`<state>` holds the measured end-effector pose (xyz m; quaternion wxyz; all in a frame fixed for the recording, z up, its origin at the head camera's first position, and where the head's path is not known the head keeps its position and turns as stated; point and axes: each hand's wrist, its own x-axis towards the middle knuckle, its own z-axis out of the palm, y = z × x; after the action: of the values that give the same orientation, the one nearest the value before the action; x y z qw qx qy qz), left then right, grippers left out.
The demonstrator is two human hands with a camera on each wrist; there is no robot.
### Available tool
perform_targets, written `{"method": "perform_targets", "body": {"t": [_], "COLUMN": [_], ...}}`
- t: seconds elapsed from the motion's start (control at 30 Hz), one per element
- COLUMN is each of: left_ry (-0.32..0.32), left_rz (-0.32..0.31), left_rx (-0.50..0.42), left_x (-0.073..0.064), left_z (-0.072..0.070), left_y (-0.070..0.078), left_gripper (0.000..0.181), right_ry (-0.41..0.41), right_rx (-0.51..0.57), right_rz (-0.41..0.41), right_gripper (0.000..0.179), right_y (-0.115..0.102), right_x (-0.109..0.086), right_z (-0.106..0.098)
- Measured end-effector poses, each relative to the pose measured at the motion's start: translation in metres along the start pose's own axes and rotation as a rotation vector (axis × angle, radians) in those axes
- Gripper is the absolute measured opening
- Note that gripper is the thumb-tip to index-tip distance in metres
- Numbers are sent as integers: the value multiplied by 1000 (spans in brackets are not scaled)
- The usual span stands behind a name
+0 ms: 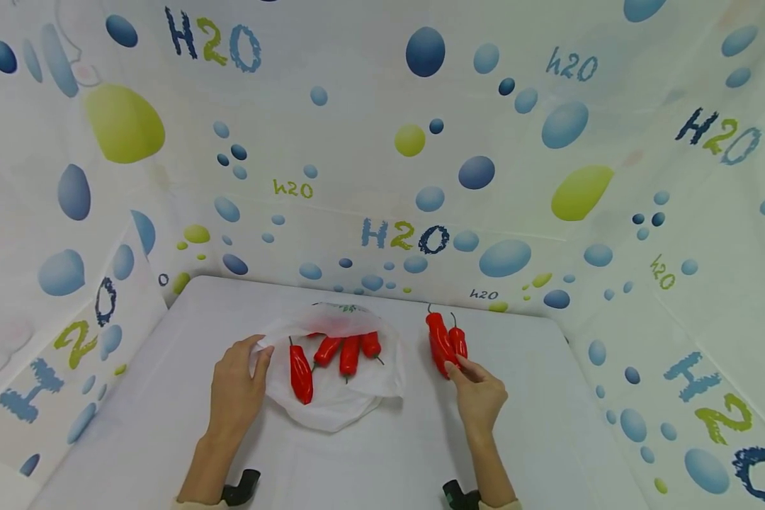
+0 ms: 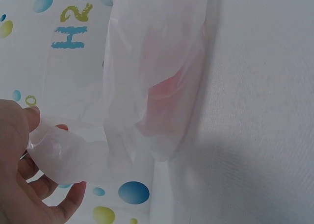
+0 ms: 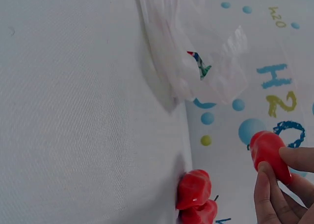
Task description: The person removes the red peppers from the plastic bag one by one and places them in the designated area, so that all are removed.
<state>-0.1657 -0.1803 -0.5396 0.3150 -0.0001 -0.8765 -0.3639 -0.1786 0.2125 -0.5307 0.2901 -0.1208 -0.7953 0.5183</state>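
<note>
A thin white plastic bag (image 1: 331, 418) lies on the table with its mouth toward me and several red chili peppers (image 1: 301, 373) inside. My left hand (image 1: 239, 386) pinches the bag's left rim between thumb and fingers; the left wrist view shows the film (image 2: 64, 155) stretched from the fingertips. To the right of the bag, my right hand (image 1: 481, 400) pinches the lower end of a red chili pepper (image 3: 269, 154), held up in the right wrist view. Two more red chili peppers (image 3: 194, 188) lie together on the table beside it, their thin stems pointing away from me.
The white-covered table (image 1: 370, 474) ends at a back edge close behind the bag. A pale curtain (image 1: 357, 142) printed with bubbles and "H2O" hangs behind and along both sides. Dark wrist-worn devices (image 1: 241, 487) show below both hands.
</note>
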Motion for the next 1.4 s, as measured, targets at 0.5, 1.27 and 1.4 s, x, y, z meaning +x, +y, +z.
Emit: {"method": "perform_targets", "body": {"t": [0.5, 1.27, 1.4], "left_ry": [5, 15, 5], "left_rz": [1, 27, 16], "left_rx": [-3, -7, -1], "left_x": [0, 0, -1], "left_z": [0, 1, 1], "left_y": [-1, -3, -2], "left_gripper": [38, 36, 37], "right_ry": [59, 62, 61], "right_rx": [56, 6, -1], "right_rz": [44, 124, 128], "right_gripper": [21, 24, 24], "right_y": [19, 52, 54], "right_x": [14, 23, 25], "right_z": [-6, -11, -12]}}
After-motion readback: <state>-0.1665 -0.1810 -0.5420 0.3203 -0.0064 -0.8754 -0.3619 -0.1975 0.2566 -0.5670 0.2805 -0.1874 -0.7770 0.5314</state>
